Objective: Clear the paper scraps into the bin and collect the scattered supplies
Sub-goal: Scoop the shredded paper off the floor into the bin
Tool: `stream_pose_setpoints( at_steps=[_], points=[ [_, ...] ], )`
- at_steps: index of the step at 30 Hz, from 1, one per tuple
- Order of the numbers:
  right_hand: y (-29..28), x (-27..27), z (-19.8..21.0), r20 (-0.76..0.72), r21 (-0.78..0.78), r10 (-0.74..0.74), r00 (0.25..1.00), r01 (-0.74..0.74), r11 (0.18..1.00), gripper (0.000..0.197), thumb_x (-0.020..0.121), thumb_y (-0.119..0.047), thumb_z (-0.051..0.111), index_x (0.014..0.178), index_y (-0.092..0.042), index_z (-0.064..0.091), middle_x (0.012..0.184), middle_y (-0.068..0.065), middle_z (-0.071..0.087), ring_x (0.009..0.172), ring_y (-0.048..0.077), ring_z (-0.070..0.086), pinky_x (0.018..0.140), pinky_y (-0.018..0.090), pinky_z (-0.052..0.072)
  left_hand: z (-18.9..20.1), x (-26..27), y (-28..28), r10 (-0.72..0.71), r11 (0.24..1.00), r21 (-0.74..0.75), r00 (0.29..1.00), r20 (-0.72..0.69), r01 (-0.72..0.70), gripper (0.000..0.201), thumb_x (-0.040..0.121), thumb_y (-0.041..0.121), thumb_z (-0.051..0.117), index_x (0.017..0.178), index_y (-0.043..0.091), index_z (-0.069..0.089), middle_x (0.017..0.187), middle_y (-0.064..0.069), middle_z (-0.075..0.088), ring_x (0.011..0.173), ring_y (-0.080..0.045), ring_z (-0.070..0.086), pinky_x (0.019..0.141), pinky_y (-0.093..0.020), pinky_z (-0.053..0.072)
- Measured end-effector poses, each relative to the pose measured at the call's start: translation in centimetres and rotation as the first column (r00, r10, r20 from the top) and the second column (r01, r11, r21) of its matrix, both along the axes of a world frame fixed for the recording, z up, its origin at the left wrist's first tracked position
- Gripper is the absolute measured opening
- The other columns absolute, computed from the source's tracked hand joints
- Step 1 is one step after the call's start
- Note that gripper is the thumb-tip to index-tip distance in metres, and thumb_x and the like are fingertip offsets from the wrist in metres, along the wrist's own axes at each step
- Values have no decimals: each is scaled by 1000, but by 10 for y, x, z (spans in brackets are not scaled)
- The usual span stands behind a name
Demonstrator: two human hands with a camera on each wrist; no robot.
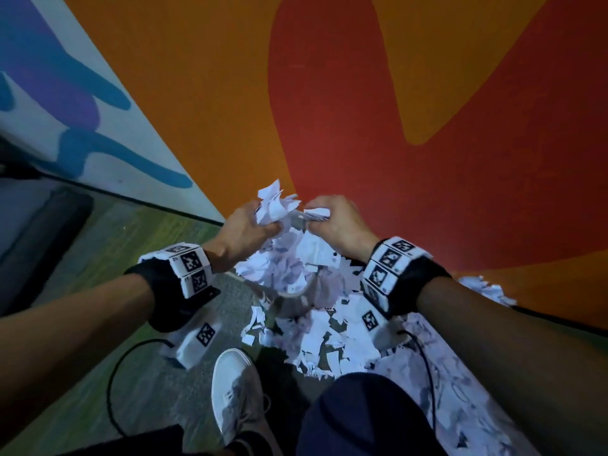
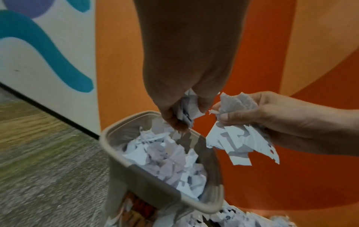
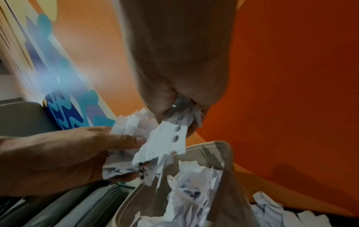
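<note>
From the head view, the left hand (image 1: pixel 245 232) and the right hand (image 1: pixel 332 222) are seen side by side above the bin (image 1: pixel 296 292), each grip clamped on a wad of paper scraps (image 1: pixel 274 202). More torn paper (image 1: pixel 322 340) lies scattered on the floor (image 1: pixel 210 324) below and nearer than the grips, beside a white shoe (image 1: pixel 233 393). No other supplies can be made out.

From the left wrist view, the left grip (image 2: pixel 184 113) is shown curled round a small crumpled wad directly over the bin's rim (image 2: pixel 108 147). The bin is already heaped with paper. The right-hand wad (image 2: pixel 239 133) hangs to the outer side of the rim (not clearly over the opening), so pieces released there are judged likely to fall outside.

From the right wrist view, a lined, hole-punched strip (image 3: pixel 165 142) is seen trailing from the right grip (image 3: pixel 180 116), its long axis running down and slightly toward the left hand (image 3: pixel 81 153), its torn end pointing at the bin's mouth. Because the heap is judged near the rim, loose scraps could slide off or be knocked out unless they are pressed down; a loose strip could also drift aside.
</note>
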State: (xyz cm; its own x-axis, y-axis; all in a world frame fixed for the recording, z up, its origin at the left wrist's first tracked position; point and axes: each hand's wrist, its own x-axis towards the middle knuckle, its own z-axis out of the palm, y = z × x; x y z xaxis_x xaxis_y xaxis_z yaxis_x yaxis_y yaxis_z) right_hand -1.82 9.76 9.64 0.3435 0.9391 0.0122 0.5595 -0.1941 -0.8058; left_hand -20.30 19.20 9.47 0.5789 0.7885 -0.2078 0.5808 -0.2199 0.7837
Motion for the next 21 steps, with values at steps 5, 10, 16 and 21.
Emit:
stream_pose_setpoints(
  at_steps=[5,10,16,21],
  points=[
    [34,-32,-19,22,-147,46,999,-43,988,49,84,-15,70,131,-18,60,108,1,62,65,8,57,48,11,45,-14,-22,11,22,984,-178,1000,-14,-24,36,89,19,72,119,14,52,113,-2,66,83,-17,68,54,-24,53],
    [44,-46,-33,-15,-317,143,990,-140,938,72,81,-21,79,144,-20,44,130,4,61,96,13,60,69,16,45,-20,-30,17,-10,951,-309,1000,-24,2,56,82,10,78,132,23,58,122,-4,69,102,-28,70,84,-51,59],
    [34,-35,-14,69,-364,204,976,-166,917,72,81,-24,80,144,-23,46,141,5,55,116,20,58,95,30,46,-13,-34,17,-4,988,-154,988,-156,-20,60,90,12,69,144,15,44,145,-8,51,102,-30,68,75,-40,61],
    [4,-19,5,87,-331,165,982,-128,935,51,85,-26,76,132,-25,57,115,1,60,81,15,67,63,22,52,2,-24,-1,-133,979,129,974,-186,159,36,92,17,67,127,12,59,127,-11,61,102,-21,65,87,-36,57]
  ],
)
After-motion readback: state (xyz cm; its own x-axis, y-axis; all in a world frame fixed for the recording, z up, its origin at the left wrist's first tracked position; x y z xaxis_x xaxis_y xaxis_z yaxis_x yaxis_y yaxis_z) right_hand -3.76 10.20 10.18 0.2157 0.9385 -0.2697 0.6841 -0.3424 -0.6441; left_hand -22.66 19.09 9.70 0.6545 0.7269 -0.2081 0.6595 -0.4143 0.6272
